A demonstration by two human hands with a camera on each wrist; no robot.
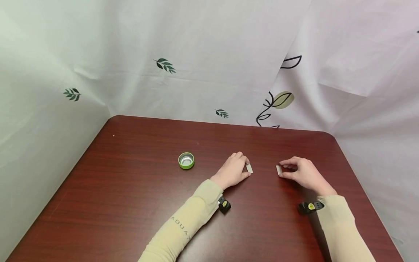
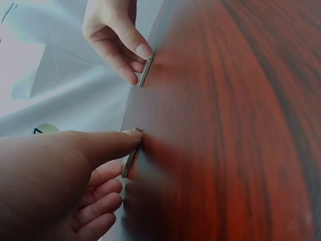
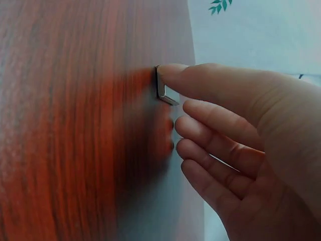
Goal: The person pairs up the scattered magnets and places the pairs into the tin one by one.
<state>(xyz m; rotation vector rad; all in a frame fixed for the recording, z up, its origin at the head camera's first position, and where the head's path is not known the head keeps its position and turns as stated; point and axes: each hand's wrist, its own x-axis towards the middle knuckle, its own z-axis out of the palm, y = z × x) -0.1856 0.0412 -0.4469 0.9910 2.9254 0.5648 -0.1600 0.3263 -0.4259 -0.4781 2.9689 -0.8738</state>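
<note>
A: The left hand [image 1: 233, 170] pinches one small bar [image 1: 249, 167] on edge on the bench [image 1: 131, 203], the right hand [image 1: 302, 174] another bar [image 1: 279, 170] just right of it; grips narrow.

B: Best keep them upright, apart. A green cap [image 1: 186, 160] sits left; leaf-print sheets [image 1: 209, 54] hang behind.

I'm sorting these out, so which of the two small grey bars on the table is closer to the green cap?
The bar held by the left hand. It lies nearer the green cap than the bar at the right hand.
</note>
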